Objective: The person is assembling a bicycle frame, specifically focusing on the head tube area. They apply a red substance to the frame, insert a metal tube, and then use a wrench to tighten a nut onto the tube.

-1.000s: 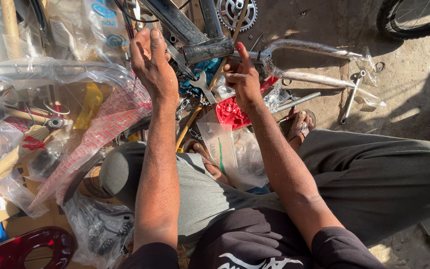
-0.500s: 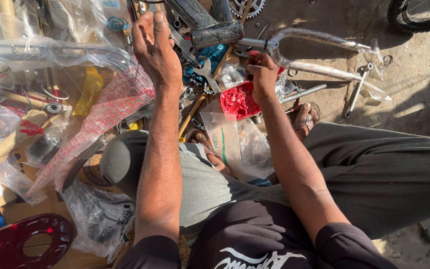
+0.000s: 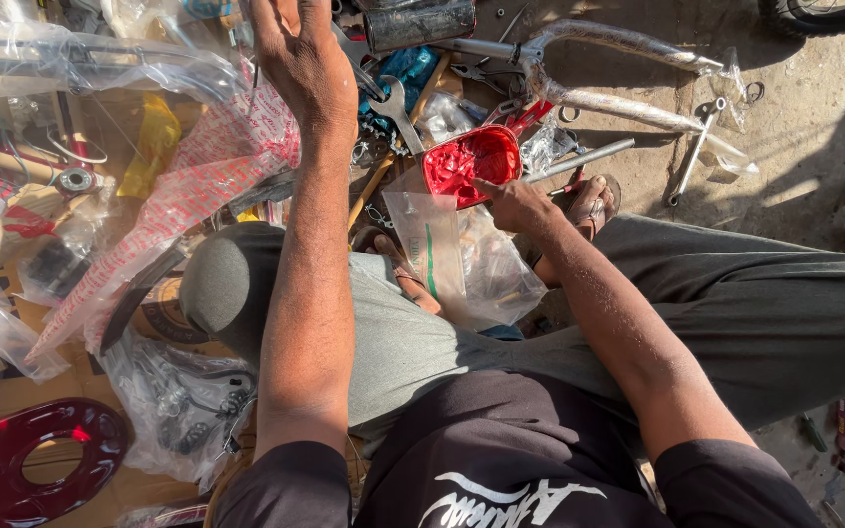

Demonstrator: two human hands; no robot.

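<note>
Here, the right hand (image 3: pixel 512 203) pinches a red tray (image 3: pixel 471 161) by its rim, keeping it level; the left hand (image 3: pixel 295 54) reaches up, fingers loosely spread, holding nothing, above a spanner (image 3: pixel 395 106).

Hard sunlight from the right, dark shadows on the ground, glare on plastic, sharp focus.

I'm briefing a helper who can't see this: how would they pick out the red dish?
Follow the person's right hand forward from the grey trouser leg. Its fingertips touch a shiny red dish, by a clear plastic bag. It is the only glossy red bowl-shaped thing among the grey metal tools.
</note>
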